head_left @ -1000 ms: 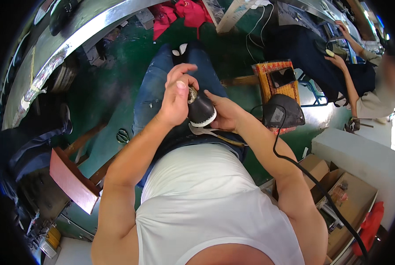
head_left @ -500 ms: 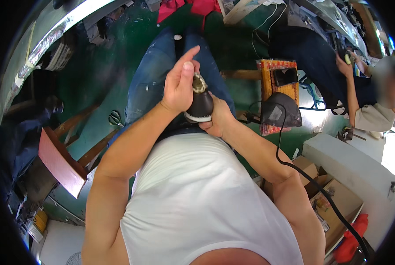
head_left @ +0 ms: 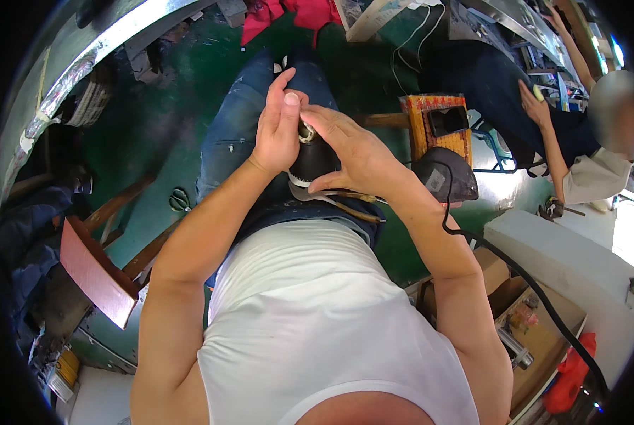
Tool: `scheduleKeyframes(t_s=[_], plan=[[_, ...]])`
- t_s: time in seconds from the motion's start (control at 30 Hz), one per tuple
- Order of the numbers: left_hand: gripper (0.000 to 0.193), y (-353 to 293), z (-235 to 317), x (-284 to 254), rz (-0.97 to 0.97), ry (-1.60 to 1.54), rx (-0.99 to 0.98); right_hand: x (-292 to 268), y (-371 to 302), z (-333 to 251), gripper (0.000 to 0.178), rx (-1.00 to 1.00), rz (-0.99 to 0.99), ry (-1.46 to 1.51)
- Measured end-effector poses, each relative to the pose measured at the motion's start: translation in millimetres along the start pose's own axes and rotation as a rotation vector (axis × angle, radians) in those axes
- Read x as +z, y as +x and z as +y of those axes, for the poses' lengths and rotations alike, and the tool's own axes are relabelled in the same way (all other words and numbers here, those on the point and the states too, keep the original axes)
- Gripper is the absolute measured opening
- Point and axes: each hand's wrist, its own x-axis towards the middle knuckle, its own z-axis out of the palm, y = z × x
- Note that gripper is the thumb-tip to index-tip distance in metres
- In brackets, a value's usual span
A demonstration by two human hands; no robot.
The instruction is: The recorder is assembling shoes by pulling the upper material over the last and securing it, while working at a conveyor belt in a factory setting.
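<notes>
White shirt: filling the near view, bare forearms reaching past it.
Metal-headed tool: lying in the lap, just below the shoe; can't tell if they're touching.
Black shoe: sitting between both hands above the lap, white stitched edge facing the body, rough pale rim at the far end. Reading it as a shoe from shape.
Right hand: grasping the shoe; fingers spanning its right side toward the rim, thumb bracing near the white edge.
Left hand: lying along the shoe's left side, one finger pointing up clear of it. Other fingers being hidden, can't tell if they're gripping.
Shoe vs fingers: resting inside the right thumb-finger span, left palm backing it.
Good hold (my judgement): keeping the right thumb low and both sides evenly loaded should be stopping twist; pressing with palm rather than fingertips should be sparing the rim.
Jeans: stretching out beyond the hands.
Scissors: lying off to the left.
Orange mat: supporting a dark phone, right side.
Co-worker's hand: showing farther right, well apart.
Red cloth: lying at the far edge.
</notes>
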Motion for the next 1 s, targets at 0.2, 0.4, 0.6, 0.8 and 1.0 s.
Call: scheduleKeyframes(t_s=[0.2,0.4,0.6,0.8,1.0], plan=[[0.066,16,-7,-24,-0.006,-0.17,-0.105,-1,18,2,0.087,-0.036,0.086,-0.149],[0.098,-3,2,-64,-0.461,0.347,-0.2,-11,40,19,0.089,0.132,0.147,-0.133],[0.071,11,-6,-52,-0.122,0.152,-0.172,7,-4,18,0.08,0.157,0.352,-0.145],[0.05,12,42,-52,-0.058,0.343,-0.59,38,-115,0,0.058,0.385,-0.234,-0.23],[0.03,-16,-11,-56,-0.073,0.4,-0.782,28,-112,7,0.057,0.378,-0.341,-0.17]])
